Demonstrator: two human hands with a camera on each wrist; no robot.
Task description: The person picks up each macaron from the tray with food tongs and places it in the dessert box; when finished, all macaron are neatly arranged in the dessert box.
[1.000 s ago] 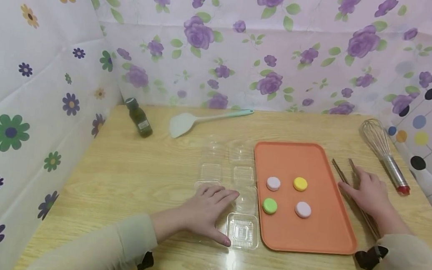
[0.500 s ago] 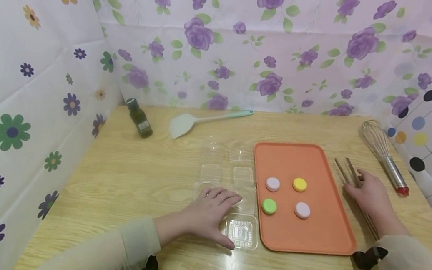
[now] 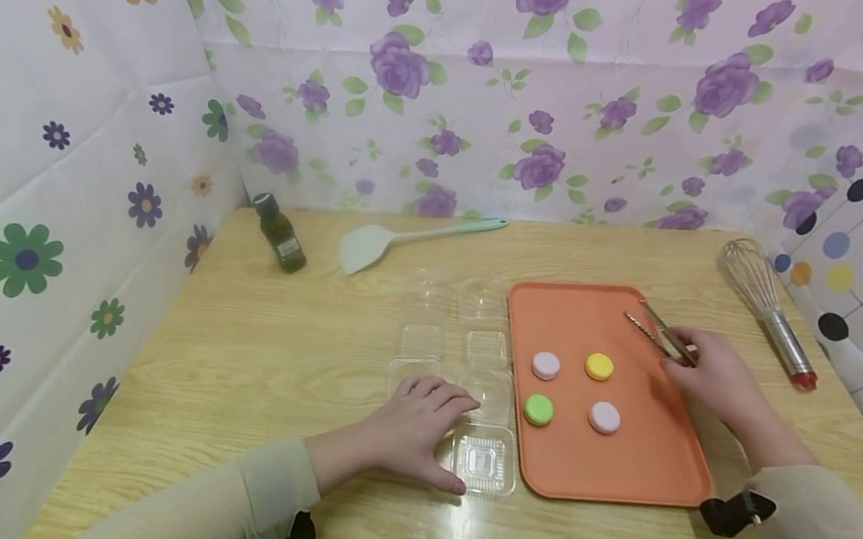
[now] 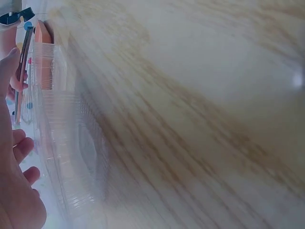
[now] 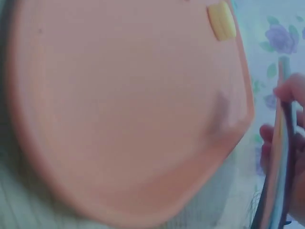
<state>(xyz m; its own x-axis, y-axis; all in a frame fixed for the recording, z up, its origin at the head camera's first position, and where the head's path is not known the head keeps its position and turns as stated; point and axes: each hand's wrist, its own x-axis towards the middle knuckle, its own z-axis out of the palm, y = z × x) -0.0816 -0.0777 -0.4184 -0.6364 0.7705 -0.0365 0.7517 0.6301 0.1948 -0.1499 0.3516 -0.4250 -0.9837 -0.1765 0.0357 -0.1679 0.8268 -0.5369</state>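
My right hand [image 3: 711,374] grips a pair of metal tongs [image 3: 660,334] over the right edge of the orange tray [image 3: 635,467]; the tips of the tongs stand apart. On the tray lie a yellow macaron [image 3: 599,366], a green macaron [image 3: 538,410] and two pale pink macarons [image 3: 605,418]. In the right wrist view the tongs [image 5: 279,162] run between thumb and fingers. My left hand [image 3: 416,431] has its fingers spread over the clear plastic boxes [image 3: 484,461] left of the tray. From the head view I cannot tell whether it presses on them.
A whisk [image 3: 770,314] lies at the right edge of the wooden table. At the back are a white spatula [image 3: 365,248] with a turquoise handle and a dark green bottle [image 3: 279,235]. Flowered cloth [image 3: 444,95] hangs behind and at the left.
My right hand has lifted the tongs from the table beside the tray and brought them left, over the tray's edge. The left hand stays nearly still. The macarons have not moved.
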